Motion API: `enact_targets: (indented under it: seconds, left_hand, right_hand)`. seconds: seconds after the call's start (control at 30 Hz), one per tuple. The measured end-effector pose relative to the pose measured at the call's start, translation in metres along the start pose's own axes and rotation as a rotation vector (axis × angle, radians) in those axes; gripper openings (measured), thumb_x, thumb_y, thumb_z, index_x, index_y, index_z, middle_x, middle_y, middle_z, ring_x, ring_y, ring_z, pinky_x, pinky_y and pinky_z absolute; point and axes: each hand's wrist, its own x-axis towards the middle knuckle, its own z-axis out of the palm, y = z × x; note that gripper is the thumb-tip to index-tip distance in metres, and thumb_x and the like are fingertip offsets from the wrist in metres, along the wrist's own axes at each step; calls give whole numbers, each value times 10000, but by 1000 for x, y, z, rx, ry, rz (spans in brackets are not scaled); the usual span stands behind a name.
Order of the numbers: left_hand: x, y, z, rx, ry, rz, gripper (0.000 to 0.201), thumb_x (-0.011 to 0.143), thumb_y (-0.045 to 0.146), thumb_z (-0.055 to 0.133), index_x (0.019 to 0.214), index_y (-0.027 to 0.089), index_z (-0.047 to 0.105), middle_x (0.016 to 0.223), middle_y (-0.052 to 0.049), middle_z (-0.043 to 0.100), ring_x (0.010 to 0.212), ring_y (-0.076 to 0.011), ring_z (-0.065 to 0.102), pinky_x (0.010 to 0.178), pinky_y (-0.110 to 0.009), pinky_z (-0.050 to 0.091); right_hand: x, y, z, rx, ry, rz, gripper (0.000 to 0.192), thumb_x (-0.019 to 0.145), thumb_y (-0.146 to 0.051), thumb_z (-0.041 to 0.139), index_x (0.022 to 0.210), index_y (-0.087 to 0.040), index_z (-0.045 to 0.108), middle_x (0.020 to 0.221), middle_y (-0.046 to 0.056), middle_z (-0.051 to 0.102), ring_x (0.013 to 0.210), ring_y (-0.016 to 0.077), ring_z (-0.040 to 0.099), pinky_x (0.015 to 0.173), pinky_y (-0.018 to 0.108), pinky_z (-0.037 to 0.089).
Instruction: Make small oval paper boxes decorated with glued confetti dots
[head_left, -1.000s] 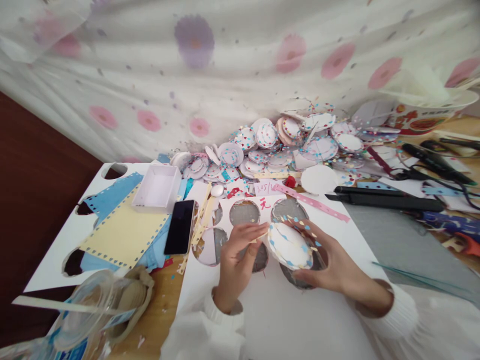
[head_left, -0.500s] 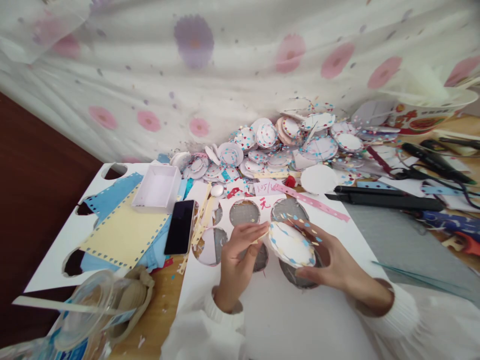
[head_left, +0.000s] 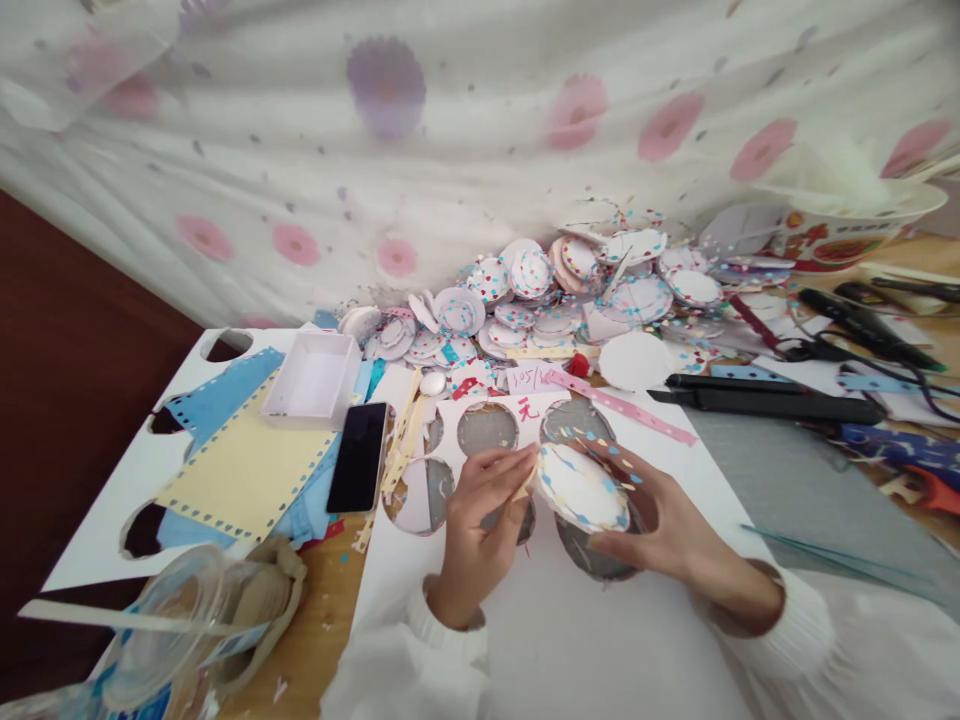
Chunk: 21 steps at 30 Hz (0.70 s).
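Note:
My right hand holds a white paper disc rimmed with small blue and yellow dots, tilted above the table. My left hand pinches a thin yellow paper strip against the disc's left edge. Both hands hover over a white sheet with round holes cut out of it. Behind lies a heap of similar decorated discs.
A black phone lies left of my hands beside yellow and blue punched paper and a white box. A long black tool, scissors and a printed bowl are at the right. A clear jar lies at the front left.
The disc in my right hand has tilted and turned a little. My left fingers stay at its left edge.

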Motion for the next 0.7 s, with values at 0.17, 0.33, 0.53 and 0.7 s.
enact_targets:
  seconds: [0.17,0.33,0.53,0.7]
  left_hand:
    - [1,5,-4,-140,-62,-60,349,955,235,469,1269,239,621,1323,-72,621,1210,-260,508,1040,-478,385]
    - [0,4,-1,-187,57,-180,291,966,212,475,1112,277,718,1178,-30,711,1138,-212,544,1013,-410,423]
    - [2,2,0,-188,65,-156,249,891,200,622,1094,304,723,1156,-22,721,1111,-209,559,991,-404,454]
    - [2,2,0,-196,62,-128,262,860,199,664,1099,289,720,1165,-51,715,1112,-232,572,983,-448,469]
  right_hand:
    - [0,-5,0,-69,-1,0,715,668,-445,808,1289,-239,521,1313,126,575,1198,323,559,978,427,494]
    - [-2,-8,0,-206,-31,-23,747,678,-415,797,1328,-241,472,1324,121,539,1203,319,537,978,419,477]
    - [-4,-5,0,-317,-5,-93,761,674,-397,796,1338,-262,450,1303,108,511,1202,316,521,966,414,475]
    - [-5,-6,0,-337,8,-113,749,678,-404,788,1329,-258,446,1290,106,502,1190,316,526,943,406,485]
